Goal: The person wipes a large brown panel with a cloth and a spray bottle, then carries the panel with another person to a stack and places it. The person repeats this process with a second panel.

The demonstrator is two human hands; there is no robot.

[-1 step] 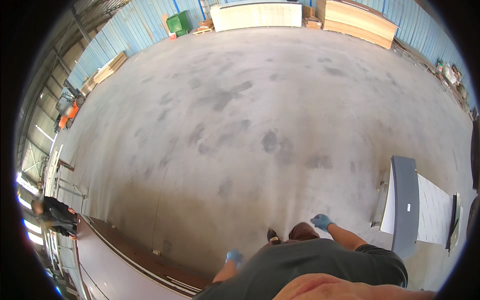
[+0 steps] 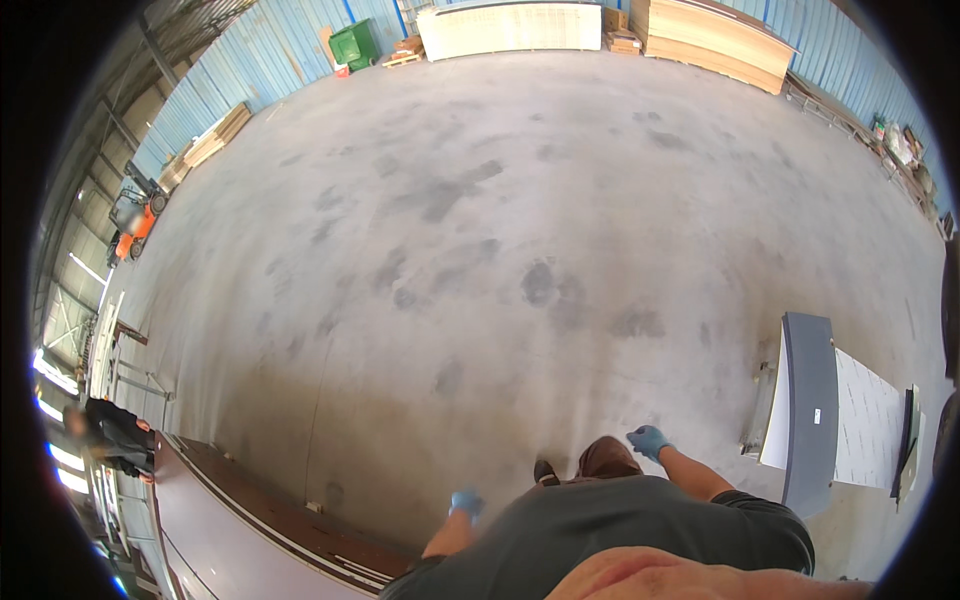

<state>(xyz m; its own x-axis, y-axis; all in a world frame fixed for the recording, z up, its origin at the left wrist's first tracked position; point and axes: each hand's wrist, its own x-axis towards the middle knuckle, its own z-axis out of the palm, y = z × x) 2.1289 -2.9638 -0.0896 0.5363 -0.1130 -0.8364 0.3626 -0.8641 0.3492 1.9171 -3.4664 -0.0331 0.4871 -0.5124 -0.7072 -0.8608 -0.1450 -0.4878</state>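
Orange paint marks a forklift at the far left, above a co-worker in dark sleeves whose hands are at the far end of a long, mauve-brown panel. That panel runs along the lower left toward the wearer's body, its near edge lined with dark and pale strips. Bare concrete floor shows between this edge and the left hand, which hangs in a blue glove just right of it, well short of touching; its fingers are blurred, so whether they are spread or closed I cannot tell. Farther right come a dark shoe and a brown trouser knee, then the right hand, also blue-gloved, held out over the floor. Its fingers look loosely curled inward, but how tightly, or around what, cannot be told. Beyond them to the right, with floor between, stands a dark grey panel with a small white label, the nearest large thing to that hand. Behind it, farther right, a white patterned sheet slants toward a narrow dark piece.
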